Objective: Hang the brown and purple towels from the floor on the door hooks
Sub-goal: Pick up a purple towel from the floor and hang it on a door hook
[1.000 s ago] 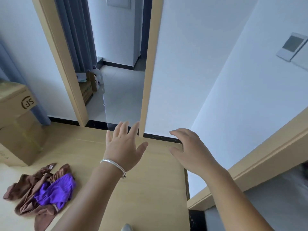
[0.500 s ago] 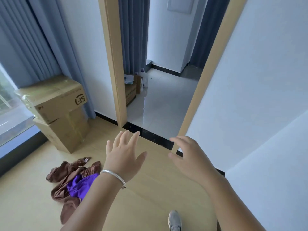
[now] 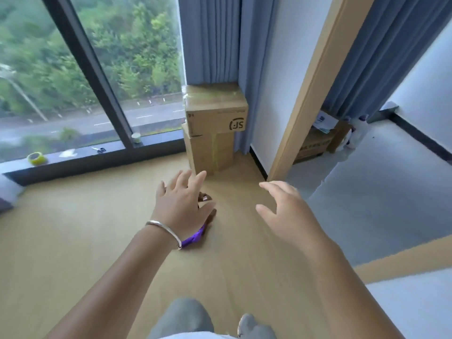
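On the floor: crumpled brown towel point(image 3: 208, 215) and purple towel point(image 3: 194, 238), mostly hidden behind left hand.
Left hand point(image 3: 182, 204): fingers spread, holding nothing.
Right hand point(image 3: 286, 211): fingers relaxed, holding nothing.

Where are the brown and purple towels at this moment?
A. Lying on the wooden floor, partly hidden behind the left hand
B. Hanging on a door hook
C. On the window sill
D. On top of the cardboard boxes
A: a strip of the purple towel and bits of the brown towel show on the wooden floor past the open left hand.
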### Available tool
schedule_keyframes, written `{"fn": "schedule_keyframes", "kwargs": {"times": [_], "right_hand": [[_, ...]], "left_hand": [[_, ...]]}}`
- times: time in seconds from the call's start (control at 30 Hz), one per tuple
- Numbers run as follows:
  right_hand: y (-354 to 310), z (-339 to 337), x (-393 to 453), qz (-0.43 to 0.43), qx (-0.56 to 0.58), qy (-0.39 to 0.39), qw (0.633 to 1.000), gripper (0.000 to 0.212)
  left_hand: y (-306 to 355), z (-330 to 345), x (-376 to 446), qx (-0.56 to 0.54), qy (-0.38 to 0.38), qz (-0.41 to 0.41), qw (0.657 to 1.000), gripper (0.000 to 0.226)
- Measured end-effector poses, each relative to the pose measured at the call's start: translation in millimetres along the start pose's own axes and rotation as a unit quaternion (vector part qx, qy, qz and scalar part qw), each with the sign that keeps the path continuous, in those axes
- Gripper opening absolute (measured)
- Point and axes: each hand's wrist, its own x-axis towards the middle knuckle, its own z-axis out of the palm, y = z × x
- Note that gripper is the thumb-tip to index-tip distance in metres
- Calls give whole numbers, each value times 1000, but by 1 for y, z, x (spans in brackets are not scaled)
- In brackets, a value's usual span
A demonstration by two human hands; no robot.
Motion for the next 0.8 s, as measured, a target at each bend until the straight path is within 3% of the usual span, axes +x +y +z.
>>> {"fn": "schedule_keyframes", "kwargs": {"times": [0.3,0.53,0.8], "right_hand": [[-10,42,98,-87,15,-114,990,58],[-23,107,184,-86,-17,-202,975,61],[-4,231,274,-83,-87,-292,949,74]], "left_hand": [[-50,23,3,1,-10,-192,981,72],[-126,74,46,-29,-69,-275,958,70],[-214,189,133,-23,-159,-241,957,70]]}}
